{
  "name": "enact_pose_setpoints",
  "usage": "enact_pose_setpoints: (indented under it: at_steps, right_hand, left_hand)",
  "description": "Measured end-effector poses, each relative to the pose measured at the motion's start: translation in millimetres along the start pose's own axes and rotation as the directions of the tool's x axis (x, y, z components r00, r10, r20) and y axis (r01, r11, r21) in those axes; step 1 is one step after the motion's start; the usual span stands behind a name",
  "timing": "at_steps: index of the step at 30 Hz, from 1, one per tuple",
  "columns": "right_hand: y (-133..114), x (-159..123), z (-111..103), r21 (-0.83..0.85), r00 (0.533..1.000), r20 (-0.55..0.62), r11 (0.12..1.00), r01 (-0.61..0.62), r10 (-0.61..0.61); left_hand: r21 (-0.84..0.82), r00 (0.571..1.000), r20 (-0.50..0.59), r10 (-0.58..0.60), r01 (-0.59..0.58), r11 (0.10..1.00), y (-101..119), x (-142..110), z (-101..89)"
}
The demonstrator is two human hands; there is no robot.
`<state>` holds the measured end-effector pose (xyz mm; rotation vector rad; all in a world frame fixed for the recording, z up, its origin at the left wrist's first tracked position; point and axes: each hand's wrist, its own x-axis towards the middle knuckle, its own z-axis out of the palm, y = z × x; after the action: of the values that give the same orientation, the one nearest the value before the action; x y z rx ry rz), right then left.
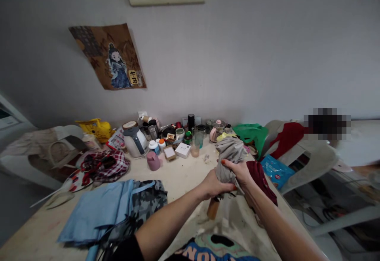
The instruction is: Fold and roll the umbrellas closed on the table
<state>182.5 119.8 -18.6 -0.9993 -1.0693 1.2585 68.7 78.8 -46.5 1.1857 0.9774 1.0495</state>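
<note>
Both my hands grip a bunched grey-beige cloth [230,152] above the right side of the table [178,174]. My left hand [212,185] is closed on its lower part from the left. My right hand [239,172] is wrapped over it from the right, fingers pressed into the fabric. A dark red garment [261,180] lies just right of my hands at the table's edge. A small brown bottle [213,208] stands under my left hand.
Folded blue cloth [99,209] and a camouflage garment [147,199] lie at the front left. A plaid cloth [108,165], a white kettle [135,140], cups, jars and small boxes crowd the back. A chair [311,154] piled with clothes stands at the right.
</note>
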Motion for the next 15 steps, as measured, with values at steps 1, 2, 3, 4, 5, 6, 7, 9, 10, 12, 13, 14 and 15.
enact_pose_setpoints:
  at_steps: [1, 2, 3, 4, 5, 6, 7, 9, 10, 12, 13, 14, 15]
  right_hand:
    - [-2, 2, 2, -0.041, 0.999, -0.045, 0.999, 0.022, -0.024]
    - [-4, 5, 4, -0.069, 0.995, -0.085, 0.997, 0.043, -0.049]
    - [-6, 8, 6, -0.083, 0.989, -0.122, 0.994, 0.073, -0.083]
    - [-9, 11, 7, -0.084, 0.980, -0.152, 0.990, 0.114, -0.126]
    - [-11, 15, 7, -0.084, 0.968, -0.182, 0.984, 0.158, -0.171]
    - [-14, 18, 6, -0.092, 0.954, -0.216, 0.977, 0.190, -0.206]
    - [-17, 21, 5, -0.110, 0.941, -0.250, 0.972, 0.208, -0.229]
    - [-21, 26, 2, -0.151, 0.925, -0.302, 0.969, 0.194, -0.232]
    - [-22, 28, 0, -0.158, 0.923, -0.318, 0.972, 0.172, -0.215]
    - [-24, 28, -2, -0.142, 0.924, -0.343, 0.982, 0.125, -0.167]
    - [-24, 27, -2, -0.127, 0.925, -0.353, 0.987, 0.102, -0.141]
    - [-25, 26, -2, -0.115, 0.926, -0.358, 0.990, 0.081, -0.118]
    - [-26, 25, -3, -0.102, 0.928, -0.358, 0.992, 0.071, -0.104]
  left_hand:
    - [0.137, 0.993, -0.118, 0.032, -0.015, 0.991, -1, 1, 2.1]
    - [0.262, 0.975, -0.212, 0.064, -0.006, 0.965, -2, 1, 4.2]
    - [0.363, 0.958, -0.273, 0.086, 0.020, 0.932, -3, 1, 6.3]
    - [0.439, 0.950, -0.298, 0.098, 0.045, 0.898, -3, -1, 8.3]
    - [0.493, 0.951, -0.292, 0.102, 0.059, 0.868, -3, -3, 10.2]
    - [0.531, 0.956, -0.274, 0.101, 0.062, 0.845, -3, -6, 12.1]
    - [0.553, 0.961, -0.259, 0.099, 0.064, 0.831, -3, -10, 14.0]
    - [0.570, 0.963, -0.254, 0.089, 0.075, 0.818, -2, -18, 17.3]
    - [0.573, 0.964, -0.253, 0.084, 0.080, 0.816, -2, -21, 18.5]
    - [0.557, 0.966, -0.246, 0.081, 0.072, 0.828, -3, -25, 18.9]
    - [0.525, 0.969, -0.232, 0.084, 0.052, 0.850, -3, -26, 17.8]
    - [0.474, 0.972, -0.215, 0.091, 0.022, 0.880, -3, -26, 15.8]
    - [0.402, 0.976, -0.198, 0.095, -0.008, 0.916, -2, -25, 12.9]
